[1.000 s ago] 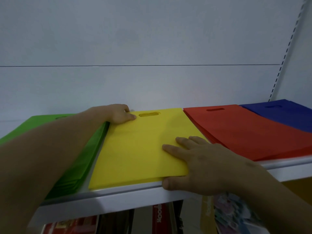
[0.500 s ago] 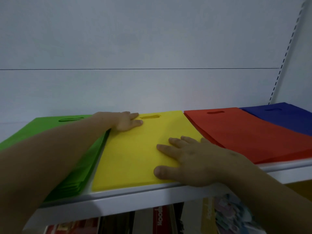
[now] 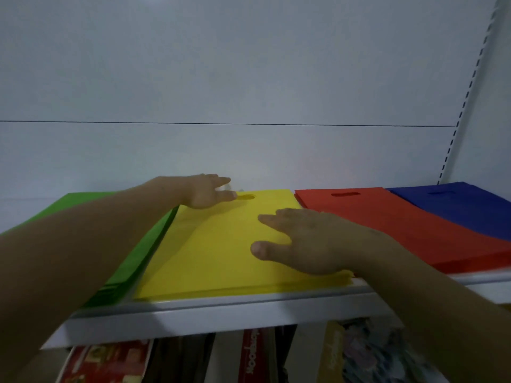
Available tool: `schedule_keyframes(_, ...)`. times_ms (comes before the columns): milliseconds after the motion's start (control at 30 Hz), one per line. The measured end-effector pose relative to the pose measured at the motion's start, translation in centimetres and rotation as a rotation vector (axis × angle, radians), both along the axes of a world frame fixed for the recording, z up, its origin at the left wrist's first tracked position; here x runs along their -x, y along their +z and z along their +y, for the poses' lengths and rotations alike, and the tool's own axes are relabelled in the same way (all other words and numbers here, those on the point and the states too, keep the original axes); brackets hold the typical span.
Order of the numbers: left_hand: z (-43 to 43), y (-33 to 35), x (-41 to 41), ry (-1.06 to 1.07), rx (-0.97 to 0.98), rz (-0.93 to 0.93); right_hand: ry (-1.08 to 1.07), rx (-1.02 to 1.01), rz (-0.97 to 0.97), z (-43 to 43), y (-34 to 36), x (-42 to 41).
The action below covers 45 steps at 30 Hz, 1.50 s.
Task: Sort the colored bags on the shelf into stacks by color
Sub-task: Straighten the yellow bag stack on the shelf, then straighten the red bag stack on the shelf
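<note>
Yellow bags (image 3: pixel 218 244) lie under both flat, open hands: left (image 3: pixel 206 193), right (image 3: pixel 307 241).

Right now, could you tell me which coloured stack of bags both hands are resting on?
The yellow stack, between the green stack and the red stack: the left hand and right hand touch it.

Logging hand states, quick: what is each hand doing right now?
Left hand: open, fingers straight, at the far left corner of the yellow stack.
Right hand: open, flat on the yellow stack, holding nothing.
</note>
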<state>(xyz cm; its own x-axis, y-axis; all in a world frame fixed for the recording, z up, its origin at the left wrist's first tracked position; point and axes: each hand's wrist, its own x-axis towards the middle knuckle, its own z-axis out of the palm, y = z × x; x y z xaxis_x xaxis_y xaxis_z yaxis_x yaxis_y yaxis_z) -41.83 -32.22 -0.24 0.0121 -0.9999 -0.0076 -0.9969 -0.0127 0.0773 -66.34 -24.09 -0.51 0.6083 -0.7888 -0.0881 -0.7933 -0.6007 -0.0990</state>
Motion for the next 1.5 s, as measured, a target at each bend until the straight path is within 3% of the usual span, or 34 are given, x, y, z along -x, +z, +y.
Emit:
schedule_keyframes(233,3.7,-0.1,5.0,-0.036,0.031,0.048,-0.061,0.065,-0.161,-6.2,-0.1,4.1)
schedule_keyframes(733,8.3,-1.2,15.2,-0.241,-0.029,0.189,-0.316,0.117,-0.067,-9.2,0.1,12.1)
schedule_keyframes(1133,8.5,-1.7,21.3,-0.067,0.034,0.243,-0.185,0.116,-0.01,-19.8,0.5,15.7)
schedule_keyframes(1500,7.9,-2.7,26.3,0.073,-0.107,-0.108,-0.067,-0.046,0.026,-27.3,-1.2,16.8)
